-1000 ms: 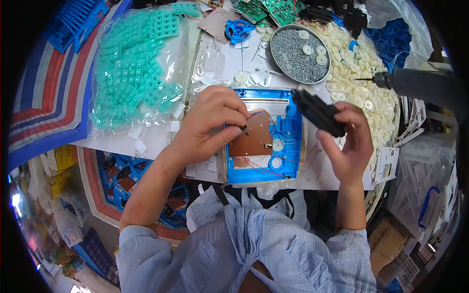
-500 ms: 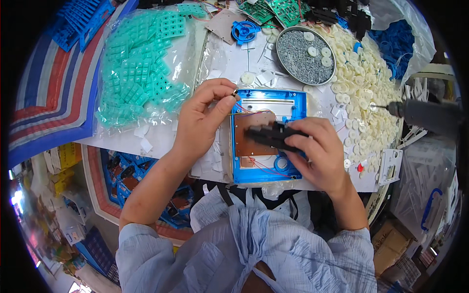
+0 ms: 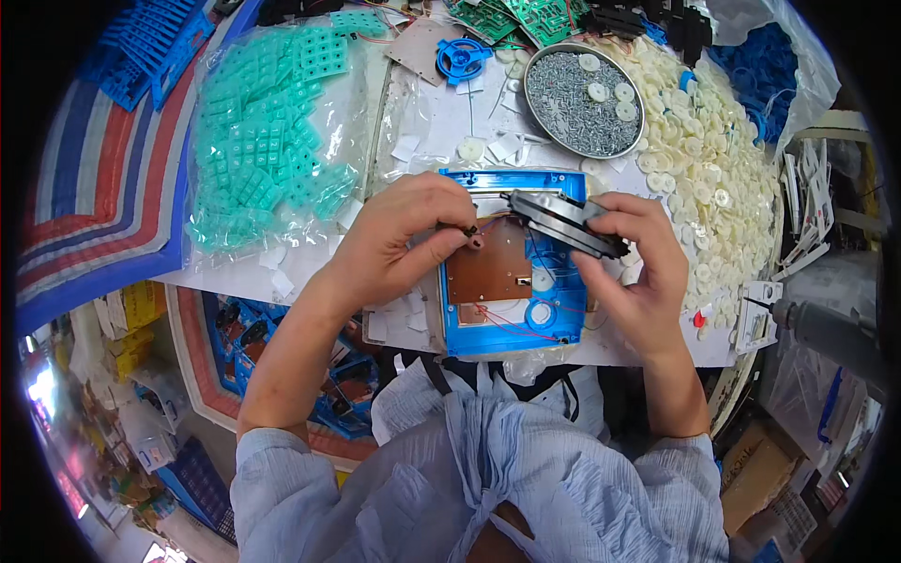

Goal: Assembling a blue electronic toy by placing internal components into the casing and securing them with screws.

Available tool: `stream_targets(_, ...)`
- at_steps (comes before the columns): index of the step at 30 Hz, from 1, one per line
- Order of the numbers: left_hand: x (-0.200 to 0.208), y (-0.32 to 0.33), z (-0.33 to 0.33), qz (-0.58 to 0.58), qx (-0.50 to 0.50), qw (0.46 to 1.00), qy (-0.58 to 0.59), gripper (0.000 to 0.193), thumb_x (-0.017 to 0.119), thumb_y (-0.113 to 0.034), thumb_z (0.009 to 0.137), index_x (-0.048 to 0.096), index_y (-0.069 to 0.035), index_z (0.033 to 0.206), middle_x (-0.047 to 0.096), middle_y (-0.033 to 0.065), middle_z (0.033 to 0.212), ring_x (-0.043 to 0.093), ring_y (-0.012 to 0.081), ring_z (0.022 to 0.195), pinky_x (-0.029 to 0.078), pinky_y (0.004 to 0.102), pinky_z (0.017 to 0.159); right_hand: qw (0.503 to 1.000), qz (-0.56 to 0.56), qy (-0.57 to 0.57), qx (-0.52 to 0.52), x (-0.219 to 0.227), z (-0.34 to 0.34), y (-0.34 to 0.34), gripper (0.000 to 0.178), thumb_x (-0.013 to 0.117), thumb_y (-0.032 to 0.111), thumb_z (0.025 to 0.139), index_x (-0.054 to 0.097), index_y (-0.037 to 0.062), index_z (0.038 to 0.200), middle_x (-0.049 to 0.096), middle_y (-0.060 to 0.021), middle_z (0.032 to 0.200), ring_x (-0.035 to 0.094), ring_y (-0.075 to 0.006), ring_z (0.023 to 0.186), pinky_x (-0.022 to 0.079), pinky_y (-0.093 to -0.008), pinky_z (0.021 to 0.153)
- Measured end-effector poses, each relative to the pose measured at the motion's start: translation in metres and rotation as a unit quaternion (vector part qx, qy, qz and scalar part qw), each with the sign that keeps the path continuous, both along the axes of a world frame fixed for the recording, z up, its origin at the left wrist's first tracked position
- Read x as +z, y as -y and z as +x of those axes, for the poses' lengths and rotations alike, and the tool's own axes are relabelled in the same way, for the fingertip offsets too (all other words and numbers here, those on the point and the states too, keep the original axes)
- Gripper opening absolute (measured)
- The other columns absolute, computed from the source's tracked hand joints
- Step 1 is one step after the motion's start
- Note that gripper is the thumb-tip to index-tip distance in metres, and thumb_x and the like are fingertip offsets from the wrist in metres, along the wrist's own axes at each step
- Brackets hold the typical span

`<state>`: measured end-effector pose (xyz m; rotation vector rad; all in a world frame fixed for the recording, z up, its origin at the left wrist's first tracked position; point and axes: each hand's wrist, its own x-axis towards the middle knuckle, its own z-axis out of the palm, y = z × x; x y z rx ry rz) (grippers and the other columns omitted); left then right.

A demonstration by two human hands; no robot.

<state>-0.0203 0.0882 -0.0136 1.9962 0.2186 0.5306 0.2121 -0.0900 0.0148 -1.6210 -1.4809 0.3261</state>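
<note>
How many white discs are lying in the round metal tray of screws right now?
3. All sit on the screws in the round metal tray, toward its upper right: white disc, white disc, white disc. More may be buried under the screws.

Single head-worn fisheye view, looking steeply down, close over the worktable (image 3: pixel 413 141) and both forearms; edges bend toward rim.

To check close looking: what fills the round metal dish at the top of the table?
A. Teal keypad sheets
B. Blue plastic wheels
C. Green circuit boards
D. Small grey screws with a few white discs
D: the round metal dish holds grey screws and a few white discs.
</note>
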Motion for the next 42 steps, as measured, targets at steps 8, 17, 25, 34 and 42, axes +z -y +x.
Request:
stream_targets(8,-0.010,-0.002,0.004,-0.036,0.009,0.997,0.062,0.010,0.060,-0.008,0.100,0.064,-0.004,0.107,0.068,0.0097,0.104,0.064,0.0218,0.100,0.050,0.0357,0.089,0.988,0.029,0.138,0.063,-0.004,-0.016,-0.008,0.041,0.083,0.001,0.068,0.068,0.0059,0.106,0.066,-0.0139,0.109,0.065,-0.0349,0.095,0.055,-0.0420,0.078)
stream_targets(17,-0.005,0.003,0.008,-0.118,0.031,0.993,0.006,0.013,0.053,-0.010,0.106,0.062,-0.001,0.111,0.065,0.0077,0.103,0.063,0.0134,0.092,0.053,0.0272,0.079,0.977,0.040,0.182,0.104,-0.009,-0.006,0.002,0.042,0.083,0.004,0.063,0.071,0.0079,0.104,0.067,-0.0124,0.112,0.066,-0.0336,0.098,0.056,-0.0418,0.079)
stream_targets(25,0.009,0.001,0.010,-0.138,0.002,0.988,-0.063,0.010,0.059,-0.009,0.102,0.063,-0.003,0.108,0.066,0.0058,0.096,0.062,0.0163,0.090,0.050,0.0323,0.085,0.969,0.041,0.142,0.200,0.006,0.011,-0.010,0.037,0.082,0.006,0.066,0.072,0.0080,0.102,0.069,-0.0117,0.113,0.065,-0.0334,0.101,0.054,-0.0420,0.082)
stream_targets(34,-0.002,-0.005,0.006,-0.001,0.001,1.000,0.030,0.010,0.064,-0.007,0.096,0.066,-0.004,0.106,0.064,0.0100,0.108,0.063,0.0230,0.097,0.047,0.0369,0.094,0.983,0.032,0.167,0.068,0.011,-0.004,-0.016,0.039,0.080,0.002,0.066,0.071,0.0057,0.103,0.068,-0.0124,0.111,0.064,-0.0349,0.097,0.055,-0.0427,0.080)
stream_targets(42,-0.003,0.010,0.016,-0.163,0.146,0.975,-0.030,0.013,0.061,-0.008,0.103,0.068,-0.001,0.111,0.068,0.0062,0.100,0.064,0.0108,0.087,0.052,0.0247,0.080,0.952,0.060,0.257,0.154,0.014,-0.008,-0.011,0.035,0.075,0.009,0.067,0.074,0.0074,0.101,0.069,-0.0100,0.114,0.064,-0.0310,0.099,0.056,-0.0393,0.078)
